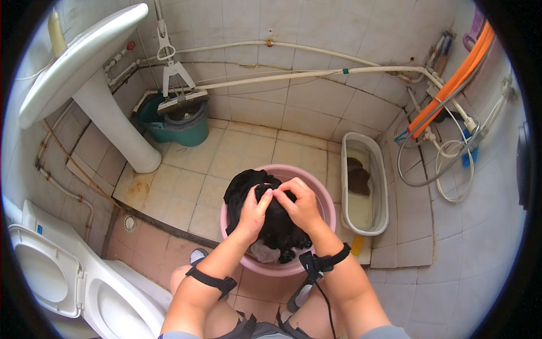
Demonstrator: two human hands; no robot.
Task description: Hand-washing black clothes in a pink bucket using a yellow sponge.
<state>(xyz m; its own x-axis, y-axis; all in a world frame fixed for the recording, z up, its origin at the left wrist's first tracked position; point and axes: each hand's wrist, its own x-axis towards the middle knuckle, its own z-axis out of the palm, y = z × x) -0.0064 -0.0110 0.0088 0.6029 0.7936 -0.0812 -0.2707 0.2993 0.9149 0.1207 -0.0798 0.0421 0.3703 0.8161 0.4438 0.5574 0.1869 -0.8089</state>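
Note:
A round pink basin [329, 206] sits on the tiled floor between my feet, with a heap of wet-looking black cloth [276, 226] piled in it. Over the heap, my left hand [254, 212] is closed on a bunched part of this cloth, thumb on top. My right hand [300, 204] pinches the same part, its fingertips meeting the left thumb. Whatever lies between the fingertips is too small to make out. A greyish-white cloth [262, 251] shows at the basin's near side, partly under the black one.
To the right stands a white oblong tub [381, 217] with a brown item in cloudy liquid. A green mop bucket [189, 134] with a mop [172, 73] is at the far left, beside the washbasin pedestal [121, 127]. The toilet [121, 308] is near left; an orange hose [451, 85] hangs right.

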